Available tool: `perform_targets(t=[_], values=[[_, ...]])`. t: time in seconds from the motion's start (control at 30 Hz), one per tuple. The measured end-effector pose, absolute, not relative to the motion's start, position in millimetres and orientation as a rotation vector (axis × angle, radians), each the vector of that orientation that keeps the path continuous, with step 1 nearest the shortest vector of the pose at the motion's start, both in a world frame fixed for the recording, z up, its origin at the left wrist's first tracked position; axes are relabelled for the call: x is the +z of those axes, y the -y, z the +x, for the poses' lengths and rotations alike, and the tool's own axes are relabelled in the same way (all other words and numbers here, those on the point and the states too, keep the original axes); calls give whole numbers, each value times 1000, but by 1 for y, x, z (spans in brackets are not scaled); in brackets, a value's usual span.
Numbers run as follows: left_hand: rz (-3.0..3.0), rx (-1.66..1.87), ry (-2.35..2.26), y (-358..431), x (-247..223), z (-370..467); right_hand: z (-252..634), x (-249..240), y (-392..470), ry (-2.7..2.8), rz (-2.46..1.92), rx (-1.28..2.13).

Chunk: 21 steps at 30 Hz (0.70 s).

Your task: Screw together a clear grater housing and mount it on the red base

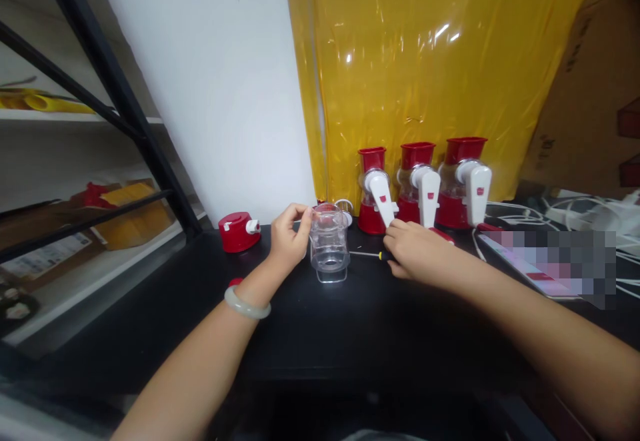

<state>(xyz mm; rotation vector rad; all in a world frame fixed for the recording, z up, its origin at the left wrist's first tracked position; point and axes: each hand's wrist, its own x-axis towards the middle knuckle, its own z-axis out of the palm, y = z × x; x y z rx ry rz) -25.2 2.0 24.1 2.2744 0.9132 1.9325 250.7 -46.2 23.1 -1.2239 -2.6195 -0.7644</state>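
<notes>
My left hand (pixel 291 233), with a pale bangle at the wrist, grips the side of a clear plastic grater housing (pixel 329 241) on the black table. To its right, my right hand (pixel 404 248) is closed around the handle of a screwdriver (pixel 367 254). The thin metal shaft points left, its tip close to the clear housing; whether they touch I cannot tell. A round grater drum (pixel 344 209) shows just behind the housing. Left of my left hand sits a red base (pixel 240 232) with a white knob on its side.
Several red rotary graters with white crank arms (pixel 419 184) stand along the back. A phone-like screen (pixel 545 264) and white cables (pixel 520 214) lie at the right. A black metal shelf frame (pixel 115 94) rises at the left, and yellow plastic sheeting (pixel 430 61) hangs behind.
</notes>
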Motion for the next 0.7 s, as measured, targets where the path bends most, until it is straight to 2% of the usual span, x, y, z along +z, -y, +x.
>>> perform_targets(t=[0.17,0.27,0.43,0.7], values=[[2271,1931,-916,-2,25,-24,254,34,55,2604,-1317,-638],[2276,1929,-900,-4,24,-25,272,46,57,2497,-1328,-442],[2204,1884,-906,-7,21,-26,310,67,50,2176,-1071,-94],[1976,1837,-884,-11,23,-21,341,63,22,1309,-1099,-95]])
